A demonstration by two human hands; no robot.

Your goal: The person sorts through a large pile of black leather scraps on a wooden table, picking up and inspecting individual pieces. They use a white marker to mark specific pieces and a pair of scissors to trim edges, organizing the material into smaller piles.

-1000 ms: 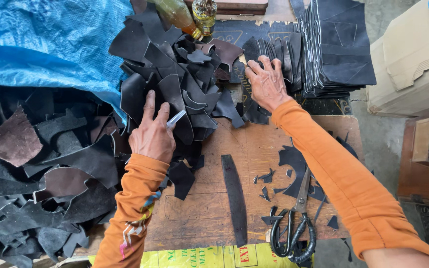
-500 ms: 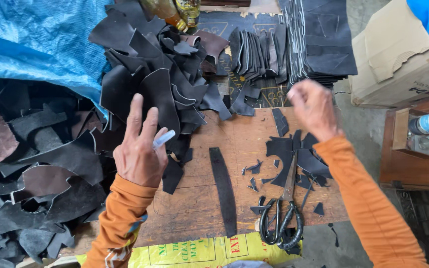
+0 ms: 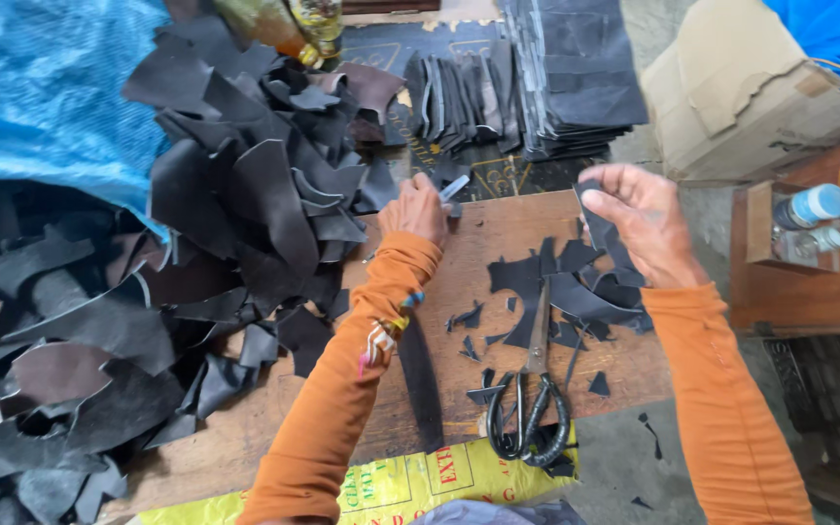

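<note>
From the head camera, the left hand [image 3: 414, 207] reaches to the edge of the heap of dark leather offcuts [image 3: 245, 194], fingers closed around a small pale marker [image 3: 454, 188]. The right hand [image 3: 639, 219] hovers above the wooden board [image 3: 498, 219], thumb and fingers pinched on a thin dark leather scrap [image 3: 597, 226] that hangs over other cut pieces. Black-handled scissors [image 3: 529, 408] lie near the board's front edge, beside a long dark strip [image 3: 420, 379].

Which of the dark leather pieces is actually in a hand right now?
The small dark scrap pinched in the right hand, raised above the board; the others lie on the board or in heaps.
</note>
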